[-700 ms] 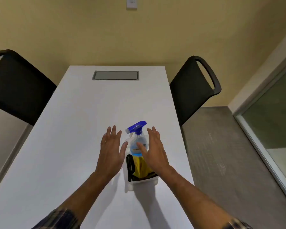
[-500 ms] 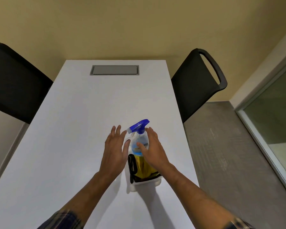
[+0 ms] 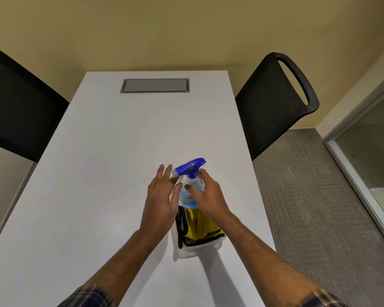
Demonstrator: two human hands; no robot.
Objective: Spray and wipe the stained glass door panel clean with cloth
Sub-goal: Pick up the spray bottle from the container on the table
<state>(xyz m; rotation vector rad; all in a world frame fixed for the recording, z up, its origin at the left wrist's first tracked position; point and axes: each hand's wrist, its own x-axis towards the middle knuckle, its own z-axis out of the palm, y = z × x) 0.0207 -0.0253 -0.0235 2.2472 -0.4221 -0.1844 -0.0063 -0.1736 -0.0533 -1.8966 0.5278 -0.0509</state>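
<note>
Both hands have closed in: the right hand (image 3: 208, 197) now curls around the clear blue-triggered spray bottle (image 3: 192, 185); the left hand (image 3: 161, 202), fingers spread and empty, flanks it. The bottle stands beside a yellow cloth (image 3: 200, 224) in a translucent plastic tub (image 3: 197, 249) on the white table (image 3: 98, 173).

Right hand (image 3: 208, 196) covers the spray bottle (image 3: 190, 191) flank, grip unclear; label print too small to read; yellow cloth (image 3: 200, 224) half buried in the tub (image 3: 197, 249); left chair (image 3: 20, 103) cut off.
</note>
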